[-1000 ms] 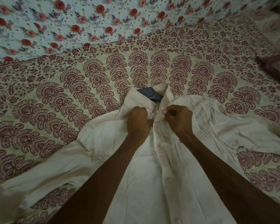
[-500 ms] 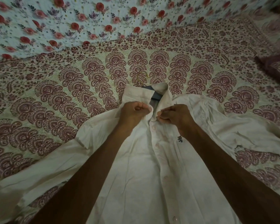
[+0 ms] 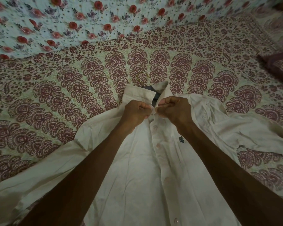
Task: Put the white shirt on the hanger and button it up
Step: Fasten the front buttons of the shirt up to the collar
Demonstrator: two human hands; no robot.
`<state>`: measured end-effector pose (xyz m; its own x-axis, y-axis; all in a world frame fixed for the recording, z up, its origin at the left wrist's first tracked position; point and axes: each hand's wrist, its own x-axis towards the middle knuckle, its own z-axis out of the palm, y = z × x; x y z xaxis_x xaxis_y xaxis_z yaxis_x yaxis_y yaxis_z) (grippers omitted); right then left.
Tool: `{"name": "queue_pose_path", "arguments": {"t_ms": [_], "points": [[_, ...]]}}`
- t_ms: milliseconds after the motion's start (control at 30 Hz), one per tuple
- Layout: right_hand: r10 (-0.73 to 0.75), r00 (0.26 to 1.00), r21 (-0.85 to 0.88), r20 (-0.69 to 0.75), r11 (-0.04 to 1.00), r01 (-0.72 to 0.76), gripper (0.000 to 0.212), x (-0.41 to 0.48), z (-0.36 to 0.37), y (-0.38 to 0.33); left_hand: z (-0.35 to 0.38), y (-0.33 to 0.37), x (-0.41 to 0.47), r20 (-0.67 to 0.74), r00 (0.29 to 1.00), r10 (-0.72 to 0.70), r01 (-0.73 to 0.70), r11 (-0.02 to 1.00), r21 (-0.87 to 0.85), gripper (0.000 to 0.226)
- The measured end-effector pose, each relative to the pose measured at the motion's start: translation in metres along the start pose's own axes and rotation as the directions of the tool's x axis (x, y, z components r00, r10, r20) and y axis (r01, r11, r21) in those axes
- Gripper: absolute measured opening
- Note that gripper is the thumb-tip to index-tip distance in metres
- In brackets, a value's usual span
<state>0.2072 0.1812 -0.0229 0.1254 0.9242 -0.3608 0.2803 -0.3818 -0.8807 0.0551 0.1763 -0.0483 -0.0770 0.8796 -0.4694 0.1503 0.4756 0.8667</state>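
The white shirt (image 3: 137,173) lies face up on the bed, sleeves spread to both sides. Its front placket is closed, with several buttons in a row down the middle. A dark hanger (image 3: 155,95) shows inside the open collar, and its gold hook (image 3: 141,75) pokes out above the collar onto the bedspread. My left hand (image 3: 135,111) pinches the left collar edge. My right hand (image 3: 174,109) pinches the right collar edge. Both fists meet at the neck of the shirt, fingertips almost touching.
A maroon paisley bedspread (image 3: 72,98) covers the bed all around the shirt. A floral cloth with red roses (image 3: 88,18) hangs behind the bed. A dark cushion (image 3: 279,66) sits at the right edge.
Both hands have moved up the placket from chest height to the collar. The shirt front below them now lies closed, and the hanger's gold hook has come into view above the collar.
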Motion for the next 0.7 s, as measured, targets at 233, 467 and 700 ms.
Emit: {"name": "queue_pose_path", "arguments": {"t_ms": [233, 467, 700], "points": [[-0.108, 0.994, -0.143, -0.026, 0.984, 0.103, 0.023, 0.002, 0.009, -0.003, -0.003, 0.007, -0.003, 0.06, 0.996, -0.068, 0.076, 0.988, -0.137, 0.014], [-0.161, 0.986, -0.12, -0.046, 0.981, 0.154, 0.041, -0.002, 0.01, 0.002, -0.003, 0.018, -0.01, 0.159, 0.979, -0.123, 0.159, 0.96, -0.232, 0.012], [-0.023, 0.998, 0.162, -0.058, 0.986, 0.032, 0.036, -0.004, 0.012, 0.019, -0.002, 0.017, -0.005, 0.123, 0.979, -0.163, 0.185, 0.963, -0.195, 0.009]]}}
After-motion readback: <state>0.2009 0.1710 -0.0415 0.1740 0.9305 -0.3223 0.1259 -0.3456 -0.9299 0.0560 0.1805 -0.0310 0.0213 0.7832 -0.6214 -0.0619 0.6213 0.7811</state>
